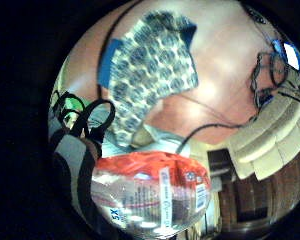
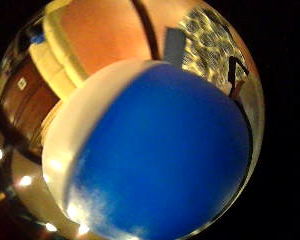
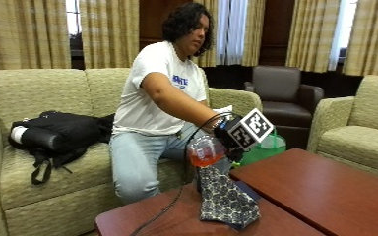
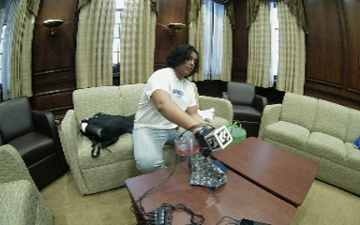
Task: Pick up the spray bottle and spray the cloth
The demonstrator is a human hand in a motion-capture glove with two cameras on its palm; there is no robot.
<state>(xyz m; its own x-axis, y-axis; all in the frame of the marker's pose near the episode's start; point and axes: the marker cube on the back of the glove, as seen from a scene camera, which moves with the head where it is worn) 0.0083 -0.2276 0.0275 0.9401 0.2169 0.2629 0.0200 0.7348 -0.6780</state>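
Gripping spray bottle (image 3: 205, 151), gloved right hand (image 3: 230, 140)

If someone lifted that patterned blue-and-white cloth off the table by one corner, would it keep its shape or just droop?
It would probably droop. The patterned blue-and-white cloth lies in soft folds on the reddish-brown wooden table, with one edge turned over to show a plain blue side, so it looks thin and floppy. It is likely light, and might slide rather than roll if pushed.
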